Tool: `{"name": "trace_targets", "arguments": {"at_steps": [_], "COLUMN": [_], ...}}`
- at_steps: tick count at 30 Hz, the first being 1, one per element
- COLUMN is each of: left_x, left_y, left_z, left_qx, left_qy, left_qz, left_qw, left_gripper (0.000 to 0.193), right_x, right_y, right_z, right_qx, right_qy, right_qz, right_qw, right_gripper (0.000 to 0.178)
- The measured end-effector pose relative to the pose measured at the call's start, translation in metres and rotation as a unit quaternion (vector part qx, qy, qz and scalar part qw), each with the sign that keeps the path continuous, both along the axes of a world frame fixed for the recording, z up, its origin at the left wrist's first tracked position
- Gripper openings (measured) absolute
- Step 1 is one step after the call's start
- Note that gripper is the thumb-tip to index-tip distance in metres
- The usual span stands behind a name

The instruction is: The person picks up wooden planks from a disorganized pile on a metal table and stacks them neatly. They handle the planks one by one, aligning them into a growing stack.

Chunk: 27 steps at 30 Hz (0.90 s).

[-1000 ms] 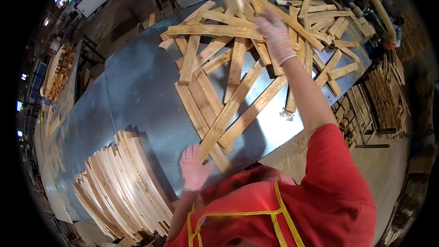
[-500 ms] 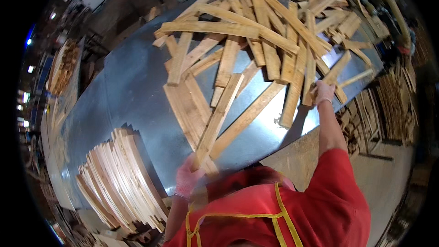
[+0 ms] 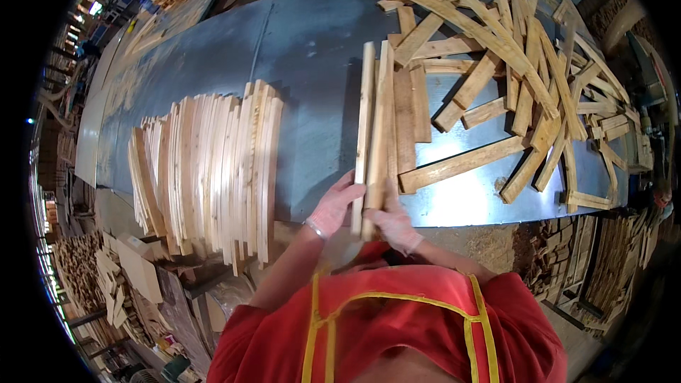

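Close in front of me, my left hand (image 3: 335,207), in a thin pale glove, grips the near end of a narrow wooden strip (image 3: 364,113). Beside it, my right hand (image 3: 395,225) is closed around the near end of another wooden strip (image 3: 384,120). Both strips point away from me, nearly parallel, with a thin gap between them. Just right of them, flat wooden boards (image 3: 404,110) rest on the metal tabletop (image 3: 312,50). My right fingertips are partly hidden by the strip.
Left of my hands, many pale strips stand in a tight row (image 3: 213,170) at the table's near edge. A loose criss-cross pile of boards (image 3: 528,71) covers the right side. Wood stacks (image 3: 567,255) sit below the table at the right.
My view has swung so that the row of strips sits nearer the middle. My right hand has come back from the pile with a strip, alongside the one in my left hand.
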<state>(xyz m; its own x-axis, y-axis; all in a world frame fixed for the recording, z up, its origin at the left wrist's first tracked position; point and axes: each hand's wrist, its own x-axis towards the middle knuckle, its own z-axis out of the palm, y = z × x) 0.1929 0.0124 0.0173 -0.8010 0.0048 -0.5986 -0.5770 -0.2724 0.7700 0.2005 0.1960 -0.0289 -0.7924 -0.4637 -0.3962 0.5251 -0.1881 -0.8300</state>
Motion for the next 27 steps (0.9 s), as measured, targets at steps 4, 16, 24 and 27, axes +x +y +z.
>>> {"name": "trace_targets", "arguments": {"at_steps": [4, 16, 24, 27], "left_x": [0.006, 0.103, -0.027, -0.087], "left_y": [-0.024, -0.127, 0.052, 0.147], "left_z": [-0.003, -0.059, -0.025, -0.027], "left_qx": [-0.216, -0.913, -0.674, -0.593], "left_qy": [-0.039, 0.055, 0.288, 0.405], "left_qz": [-0.037, -0.028, -0.245, -0.317], "left_qw": [0.975, 0.403, 0.635, 0.62], "left_gripper": [0.048, 0.063, 0.064, 0.073], "right_x": [-0.011, -0.047, -0.099, -0.113], "right_y": [-0.042, 0.256, 0.598, 0.677], "right_z": [0.028, 0.022, -0.018, -0.052], "right_qx": [0.047, 0.345, 0.644, 0.7], "right_qy": [0.025, 0.103, 0.036, -0.074], "right_qz": [0.153, -0.267, -0.443, -0.367], "right_qw": [0.987, 0.894, 0.622, 0.608], "right_gripper": [0.091, 0.069, 0.066, 0.083]}}
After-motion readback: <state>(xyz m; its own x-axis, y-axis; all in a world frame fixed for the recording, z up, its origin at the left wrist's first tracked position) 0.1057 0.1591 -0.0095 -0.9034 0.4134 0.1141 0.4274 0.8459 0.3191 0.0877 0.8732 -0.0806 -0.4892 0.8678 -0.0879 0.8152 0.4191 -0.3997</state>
